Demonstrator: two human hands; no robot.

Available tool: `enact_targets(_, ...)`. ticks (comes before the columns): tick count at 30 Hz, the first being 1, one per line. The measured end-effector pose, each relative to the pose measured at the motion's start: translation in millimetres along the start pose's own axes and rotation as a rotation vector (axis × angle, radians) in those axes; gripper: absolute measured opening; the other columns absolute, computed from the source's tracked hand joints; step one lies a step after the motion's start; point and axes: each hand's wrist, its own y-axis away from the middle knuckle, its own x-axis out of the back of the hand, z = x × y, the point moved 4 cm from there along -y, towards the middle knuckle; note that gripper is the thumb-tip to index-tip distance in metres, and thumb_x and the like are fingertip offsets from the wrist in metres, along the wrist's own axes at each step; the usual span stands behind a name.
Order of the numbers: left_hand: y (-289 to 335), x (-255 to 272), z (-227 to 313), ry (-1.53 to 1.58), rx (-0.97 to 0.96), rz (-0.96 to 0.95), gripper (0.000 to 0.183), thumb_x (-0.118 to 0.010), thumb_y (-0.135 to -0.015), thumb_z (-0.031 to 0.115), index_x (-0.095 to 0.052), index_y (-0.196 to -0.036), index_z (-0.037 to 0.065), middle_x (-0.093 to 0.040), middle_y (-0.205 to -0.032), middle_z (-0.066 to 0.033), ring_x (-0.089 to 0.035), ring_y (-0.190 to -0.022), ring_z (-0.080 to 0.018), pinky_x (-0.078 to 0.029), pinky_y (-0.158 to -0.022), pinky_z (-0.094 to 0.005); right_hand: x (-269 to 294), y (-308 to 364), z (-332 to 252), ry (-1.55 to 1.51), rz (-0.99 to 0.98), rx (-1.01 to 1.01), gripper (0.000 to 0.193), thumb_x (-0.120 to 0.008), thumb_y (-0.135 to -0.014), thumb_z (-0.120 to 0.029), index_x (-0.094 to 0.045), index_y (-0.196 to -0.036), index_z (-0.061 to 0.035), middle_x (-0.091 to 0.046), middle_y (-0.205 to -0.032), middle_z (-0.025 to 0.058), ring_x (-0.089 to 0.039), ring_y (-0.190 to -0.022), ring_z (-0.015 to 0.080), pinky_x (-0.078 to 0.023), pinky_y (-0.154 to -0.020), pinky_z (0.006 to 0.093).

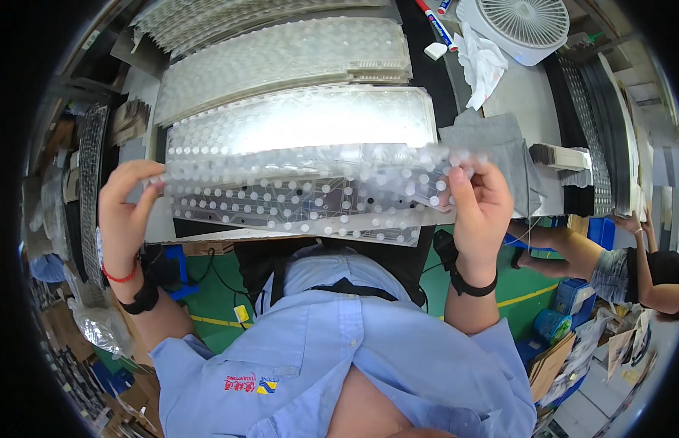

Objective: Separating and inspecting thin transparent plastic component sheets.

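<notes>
A long, clear keyboard membrane sheet (299,162), dotted with pale round spots, stretches between my two hands. My left hand (129,208) pinches its left end between thumb and fingers. At the other end, my right hand (481,208) grips the right corner with curled fingers, and the plastic there is smeared by motion. Just beneath lies another dotted membrane sheet (281,208) with thin circuit lines, partly covered by the held one. Beyond it, a shiny silvery sheet (295,117) reflects bright light.
Farther back are stacks of membrane sheets (281,62). A white fan (520,25), marker pens (438,25), crumpled tissue (481,66) and grey cloth (492,150) occupy the right side. A block of small pieces (562,157) stands beyond the cloth. Another person (646,266) is at far right.
</notes>
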Motion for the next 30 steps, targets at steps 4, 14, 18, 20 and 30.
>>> enact_targets(4,-10.0,5.5,-19.9,0.078,0.113,0.191,0.018,-0.069,-0.083,0.0,-0.066,-0.101,-0.002,-0.069,-0.093,-0.0089,-0.062,-0.086,-0.0144,-0.047,-0.079,-0.0261,-11.8,-8.1,-4.0,-0.199,-0.078,-0.203,0.021,-0.061,-0.096,-0.01,-0.059,-0.112,0.0024,-0.063,-0.083,0.0049,-0.059,-0.062,0.0059,-0.044,-0.047,0.018)
enact_targets(14,-37.9,-29.3,-31.4,0.054,0.167,0.146,0.027,-0.074,-0.081,0.007,-0.066,-0.104,-0.003,-0.069,-0.091,-0.0127,-0.063,-0.082,-0.0156,-0.049,-0.079,-0.0278,-22.2,-6.2,14.1,-0.328,-0.108,-0.387,0.022,-0.06,-0.096,-0.013,-0.06,-0.112,0.0021,-0.065,-0.08,0.0046,-0.059,-0.056,0.0057,-0.043,-0.042,0.0172)
enact_targets(18,-42.2,-32.5,-32.7,0.046,0.165,0.126,0.027,-0.074,-0.08,0.007,-0.066,-0.104,-0.003,-0.07,-0.091,-0.0131,-0.064,-0.082,-0.0165,-0.049,-0.079,-0.0282,-23.9,-6.6,13.0,-0.323,-0.092,-0.405,0.022,-0.06,-0.096,-0.013,-0.06,-0.111,0.0022,-0.066,-0.08,0.0041,-0.06,-0.055,0.0059,-0.043,-0.042,0.0173)
enact_targets(20,-42.7,-32.3,-32.5,0.036,0.162,0.128,0.027,-0.074,-0.081,0.007,-0.066,-0.104,-0.003,-0.07,-0.091,-0.0131,-0.064,-0.082,-0.0168,-0.049,-0.079,-0.0284,-24.8,-7.6,12.4,-0.279,-0.072,-0.408,0.022,-0.06,-0.097,-0.015,-0.059,-0.111,0.0018,-0.064,-0.078,0.0046,-0.056,-0.052,0.0054,-0.042,-0.04,0.0173)
enact_targets(30,-31.0,-42.8,14.2,-0.229,-0.071,0.252,0.056,-0.08,-0.073,0.015,-0.059,-0.124,0.006,-0.053,-0.134,-0.0142,-0.048,-0.124,-0.0302,-0.037,-0.104,-0.0405,-25.4,-35.8,20.5,-0.226,-0.072,-0.349,0.041,-0.059,-0.097,-0.013,-0.047,-0.132,0.0054,-0.065,-0.097,0.0094,-0.064,-0.065,0.0111,-0.051,-0.048,0.0208)
